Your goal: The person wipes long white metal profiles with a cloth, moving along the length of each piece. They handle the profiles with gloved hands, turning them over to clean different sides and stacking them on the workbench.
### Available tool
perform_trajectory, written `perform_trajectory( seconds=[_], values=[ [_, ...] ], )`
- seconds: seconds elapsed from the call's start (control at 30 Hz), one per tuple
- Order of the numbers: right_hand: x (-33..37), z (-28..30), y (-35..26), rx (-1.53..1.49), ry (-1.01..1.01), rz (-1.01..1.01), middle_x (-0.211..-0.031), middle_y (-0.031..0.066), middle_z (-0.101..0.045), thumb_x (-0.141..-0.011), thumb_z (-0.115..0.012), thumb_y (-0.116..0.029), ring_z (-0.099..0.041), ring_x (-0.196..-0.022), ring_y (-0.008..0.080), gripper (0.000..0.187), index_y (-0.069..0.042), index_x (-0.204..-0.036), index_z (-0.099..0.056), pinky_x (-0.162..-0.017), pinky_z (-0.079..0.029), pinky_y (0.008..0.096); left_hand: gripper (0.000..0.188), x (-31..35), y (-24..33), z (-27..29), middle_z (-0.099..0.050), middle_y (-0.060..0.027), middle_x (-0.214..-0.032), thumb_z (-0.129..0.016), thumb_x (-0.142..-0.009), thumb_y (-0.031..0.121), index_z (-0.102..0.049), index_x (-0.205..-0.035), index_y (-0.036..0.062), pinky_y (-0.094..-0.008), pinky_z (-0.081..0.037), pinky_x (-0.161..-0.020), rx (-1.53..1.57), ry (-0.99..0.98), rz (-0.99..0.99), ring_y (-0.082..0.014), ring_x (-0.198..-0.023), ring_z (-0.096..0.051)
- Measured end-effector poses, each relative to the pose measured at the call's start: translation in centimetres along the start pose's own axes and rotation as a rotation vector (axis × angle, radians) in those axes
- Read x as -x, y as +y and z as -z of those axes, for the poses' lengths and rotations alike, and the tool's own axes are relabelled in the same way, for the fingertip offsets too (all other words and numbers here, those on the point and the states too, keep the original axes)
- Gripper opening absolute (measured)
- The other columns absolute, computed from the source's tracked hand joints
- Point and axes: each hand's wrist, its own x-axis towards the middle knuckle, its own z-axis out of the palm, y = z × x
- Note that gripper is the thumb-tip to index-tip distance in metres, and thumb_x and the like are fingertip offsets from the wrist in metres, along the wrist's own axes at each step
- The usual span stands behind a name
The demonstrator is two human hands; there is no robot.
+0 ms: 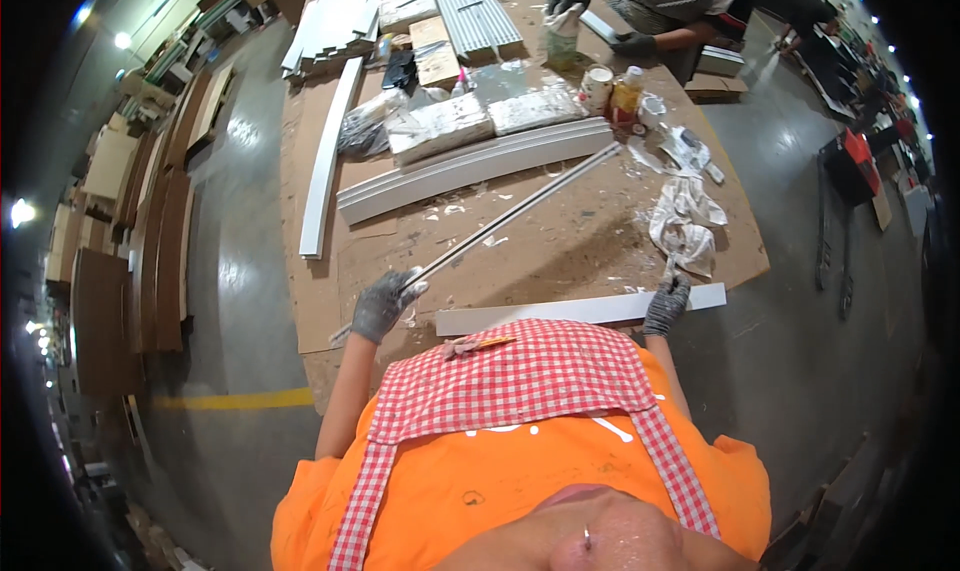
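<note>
My left hand point(382, 305), in a grey glove, is closed around the near end of a long narrow strip point(515, 211) with a dark line along it. This strip slants away to the right, its far end by the stacked white mouldings point(475, 168). My right hand point(667, 306), also gloved, is at the right part of a flat white board point(560, 313) lying along the table's near edge. Its fingers are closed on the tapered near end of a crumpled white cloth point(688, 221). Whether that hand also touches the board is hard to see.
White-smeared blocks point(440, 129), a bottle of amber liquid point(627, 96) and a stained tub point(597, 88) stand beyond the mouldings. A long white board point(330, 161) lies at left. Across the table, a co-worker's gloved hand point(567, 1) is over a greenish container point(562, 41).
</note>
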Motion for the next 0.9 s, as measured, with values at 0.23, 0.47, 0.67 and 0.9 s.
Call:
perform_trajectory(
  seconds=[0.23, 0.47, 0.67, 0.9],
  values=[
    [-0.2, -0.2, -0.7, 0.123, -0.019, -0.021, -0.087, 0.0129, -0.060, -0.090, -0.059, -0.017, -0.058, -0.079, 0.0230, 0.019, 0.001, -0.095, -0.057, -0.074, -0.047, 0.0334, 0.044, -8.3, -5.4, -2.9, -0.064, -0.0124, -0.094, -0.053, -0.086, 0.049, -0.063, -0.111, 0.0146, -0.0406, -0.052, -0.067, -0.145, -0.142, -0.041, -0.0309, -0.082, -0.063],
    [-0.2, 0.0, -1.5, 0.097, -0.021, -0.088, -0.085, 0.0112, -0.060, -0.089, -0.060, -0.020, -0.058, -0.076, 0.0215, 0.019, -0.001, -0.093, -0.058, -0.072, -0.048, 0.0320, 0.034, -15.2, -7.5, -2.8, -0.065, -0.0108, -0.097, -0.060, -0.083, 0.039, -0.065, -0.108, 0.0161, -0.0416, -0.050, -0.074, -0.214, -0.160, -0.109, -0.0315, -0.086, -0.062],
    [-0.2, -0.1, -1.7, 0.166, -0.011, -0.055, -0.083, 0.0136, -0.059, -0.089, -0.060, -0.020, -0.057, -0.074, 0.0259, 0.020, -0.001, -0.090, -0.056, -0.072, -0.047, 0.0347, 0.028, -17.5, -10.3, -4.6, -0.065, -0.0110, -0.089, -0.060, -0.081, 0.037, -0.066, -0.093, 0.0126, -0.0417, -0.049, -0.071, -0.306, -0.058, -0.134, -0.0318, -0.081, -0.061],
    [0.0, -0.2, -1.0, 0.169, -0.016, -0.067, -0.084, 0.0150, -0.059, -0.089, -0.059, -0.020, -0.058, -0.076, 0.0282, 0.019, -0.001, -0.090, -0.056, -0.071, -0.046, 0.0361, 0.020, -17.8, -8.4, -4.8, -0.056, -0.0069, -0.074, -0.071, -0.069, 0.031, -0.061, -0.075, 0.0144, -0.0414, -0.045, -0.064, -0.315, 0.245, -0.251, -0.0277, -0.073, -0.056]
  ],
)
